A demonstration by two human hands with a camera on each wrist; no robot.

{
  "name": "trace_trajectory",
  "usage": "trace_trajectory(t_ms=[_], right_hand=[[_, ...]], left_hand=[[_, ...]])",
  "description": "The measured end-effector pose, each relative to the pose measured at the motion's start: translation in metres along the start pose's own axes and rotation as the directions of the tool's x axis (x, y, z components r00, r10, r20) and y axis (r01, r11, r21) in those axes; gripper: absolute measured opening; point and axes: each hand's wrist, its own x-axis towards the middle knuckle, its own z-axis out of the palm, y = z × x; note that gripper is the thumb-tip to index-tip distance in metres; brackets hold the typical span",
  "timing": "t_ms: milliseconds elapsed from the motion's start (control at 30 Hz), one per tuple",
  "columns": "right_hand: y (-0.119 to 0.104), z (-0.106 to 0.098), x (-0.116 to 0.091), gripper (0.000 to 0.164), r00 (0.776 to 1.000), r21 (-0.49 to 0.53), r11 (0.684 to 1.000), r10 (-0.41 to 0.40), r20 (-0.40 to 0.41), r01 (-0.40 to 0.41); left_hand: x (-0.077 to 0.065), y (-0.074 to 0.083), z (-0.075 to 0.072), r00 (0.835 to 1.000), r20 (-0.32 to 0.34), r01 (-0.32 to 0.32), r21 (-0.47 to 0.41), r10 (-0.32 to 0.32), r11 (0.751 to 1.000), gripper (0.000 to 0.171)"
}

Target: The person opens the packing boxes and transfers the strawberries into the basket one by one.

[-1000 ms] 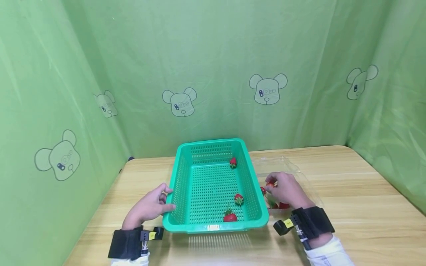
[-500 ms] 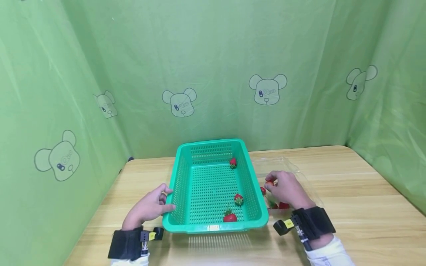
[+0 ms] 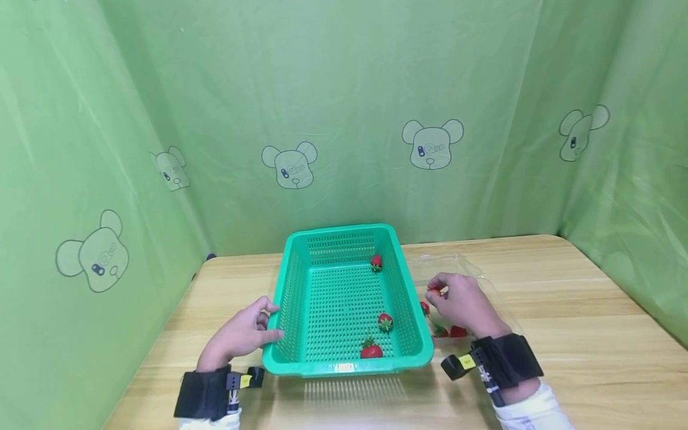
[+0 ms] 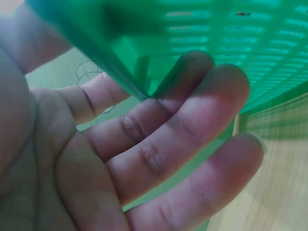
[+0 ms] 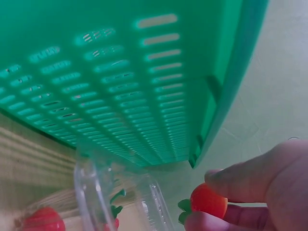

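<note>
A green plastic basket [image 3: 344, 368] with slotted walls sits mid-table. Its left rim is gripped by my left hand [image 3: 244, 331], thumb over the edge and fingers curled against the outer wall, as the left wrist view shows. Inside, a strawberry [image 3: 376, 263] lies at the far right, with a second strawberry [image 3: 385, 322] and a third strawberry [image 3: 371, 350] nearer me. To the right of the basket, my right hand [image 3: 464, 304] pinches a red strawberry [image 5: 208, 200] between thumb and fingers, its green leaves showing. It is above a clear plastic box [image 3: 435, 269] holding more strawberries, partly hidden by the hand.
The box's clear lid part spreads behind and right of my right hand. A wooden table [image 3: 580, 310] bears everything, with its far edge against a green curtain [image 3: 355, 89] printed with bear faces. The basket's right wall stands between the right hand and the basket's inside.
My right hand has risen slightly and moved a little away from me, with the strawberry held in its fingers. The left hand and the basket have stayed still.
</note>
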Motion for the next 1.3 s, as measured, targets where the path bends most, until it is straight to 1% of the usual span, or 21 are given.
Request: trace_trajectory(t_ms=[133, 233, 567, 967, 1300], right_hand=[[-0.002, -0.001, 0.0, 0.013, 1.0, 0.008, 1.0, -0.016, -0.01, 0.016], [-0.003, -0.002, -0.001, 0.012, 1.0, 0.004, 1.0, -0.012, -0.011, 0.012], [-0.007, -0.005, -0.002, 0.014, 1.0, 0.002, 1.0, -0.015, -0.018, 0.015], [-0.018, -0.009, -0.005, 0.014, 0.997, 0.011, 0.998, -0.06, -0.04, 0.061], [-0.025, -0.008, -0.008, 0.014, 0.996, 0.018, 0.998, -0.065, -0.063, 0.067]], left_hand=[[-0.001, 0.0, 0.0, 1.0, -0.002, -0.004, -0.006, 0.004, 1.0, 0.035], [-0.001, 0.0, 0.0, 1.0, -0.002, -0.002, -0.007, 0.002, 1.0, 0.035], [0.0, 0.0, 0.0, 1.0, -0.005, -0.001, -0.002, 0.001, 1.0, 0.035], [0.0, -0.001, 0.0, 1.0, 0.001, -0.005, -0.013, 0.005, 1.0, 0.036], [0.0, 0.0, 0.001, 1.0, -0.003, 0.003, -0.016, -0.003, 1.0, 0.036]])
